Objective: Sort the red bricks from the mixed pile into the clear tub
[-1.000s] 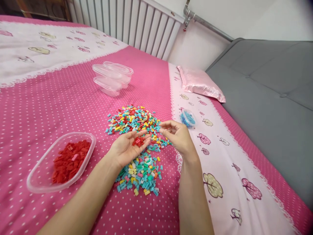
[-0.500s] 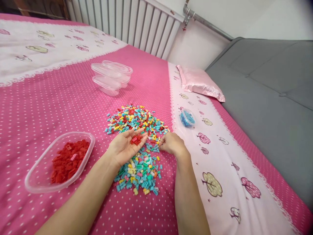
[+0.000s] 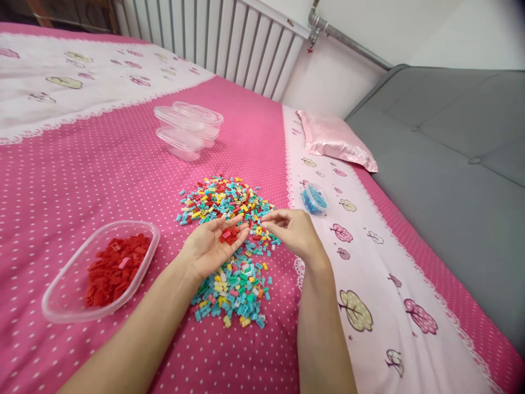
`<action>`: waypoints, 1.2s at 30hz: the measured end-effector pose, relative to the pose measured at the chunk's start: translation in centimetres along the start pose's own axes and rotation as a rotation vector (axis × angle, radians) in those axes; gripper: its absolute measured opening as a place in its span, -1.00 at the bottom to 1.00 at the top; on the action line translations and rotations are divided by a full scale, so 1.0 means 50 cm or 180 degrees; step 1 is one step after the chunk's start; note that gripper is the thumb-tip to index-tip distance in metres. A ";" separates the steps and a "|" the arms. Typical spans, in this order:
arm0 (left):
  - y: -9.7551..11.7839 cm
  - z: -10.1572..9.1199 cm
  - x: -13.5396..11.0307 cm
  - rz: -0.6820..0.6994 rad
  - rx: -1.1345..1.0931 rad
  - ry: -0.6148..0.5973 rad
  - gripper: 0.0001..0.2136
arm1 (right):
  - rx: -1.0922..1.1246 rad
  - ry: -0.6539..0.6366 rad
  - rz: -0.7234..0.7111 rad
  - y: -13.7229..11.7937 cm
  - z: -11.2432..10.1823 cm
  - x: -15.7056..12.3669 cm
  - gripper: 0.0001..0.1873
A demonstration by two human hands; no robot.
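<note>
My left hand (image 3: 211, 246) lies palm up over a heap of small mixed-colour bricks (image 3: 229, 241) on the pink dotted bedspread (image 3: 102, 175). Several red bricks (image 3: 228, 235) rest in its cupped palm. My right hand (image 3: 293, 232) hovers just right of it, thumb and fingertips pinched together close to the left fingertips. What the pinch holds is too small to make out. A clear plastic tub of red bricks (image 3: 110, 268) stands to the left of my left arm.
A small clear tub of blue bricks (image 3: 315, 198) sits on the pale border to the right. Stacked clear tubs (image 3: 188, 130) stand farther back. A pink pillow (image 3: 334, 139), a grey mattress (image 3: 451, 164) and a radiator (image 3: 221, 41) lie beyond.
My right hand dipped down onto the heap half a second ago, then rose and came back toward my left palm with fingers pinched. The left hand stayed in place.
</note>
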State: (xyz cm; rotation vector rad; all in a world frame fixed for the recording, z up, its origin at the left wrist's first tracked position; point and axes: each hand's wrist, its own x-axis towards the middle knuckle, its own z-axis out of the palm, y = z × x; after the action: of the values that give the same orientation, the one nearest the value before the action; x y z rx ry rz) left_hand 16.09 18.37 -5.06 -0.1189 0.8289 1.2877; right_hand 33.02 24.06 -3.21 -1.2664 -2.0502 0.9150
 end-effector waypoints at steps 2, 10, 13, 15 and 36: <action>0.000 -0.002 0.001 -0.0087 0.0023 -0.0099 -0.69 | 0.0383 0.0145 -0.0370 -0.025 0.010 -0.005 -0.78; 0.005 0.004 -0.004 -0.0157 0.0064 -0.0050 -0.66 | 0.0354 0.1149 -0.0228 -0.016 0.009 0.002 -0.71; 0.005 0.003 -0.003 -0.0147 0.0061 -0.0046 -0.66 | -0.0471 0.0948 0.0338 0.020 0.011 0.016 -0.81; 0.005 0.002 -0.002 -0.0120 0.0043 -0.0036 -0.66 | -0.1059 0.0609 0.0706 0.035 0.020 0.023 -0.85; 0.006 0.003 -0.002 -0.0106 -0.0003 -0.0052 -0.64 | -0.1036 0.0197 0.0859 0.047 0.024 0.028 -0.88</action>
State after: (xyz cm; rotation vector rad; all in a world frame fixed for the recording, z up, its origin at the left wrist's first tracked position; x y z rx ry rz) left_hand 15.90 18.45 -4.80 -0.1223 0.8093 1.2563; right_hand 32.81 25.80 -5.63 -1.7548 -2.0700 0.6594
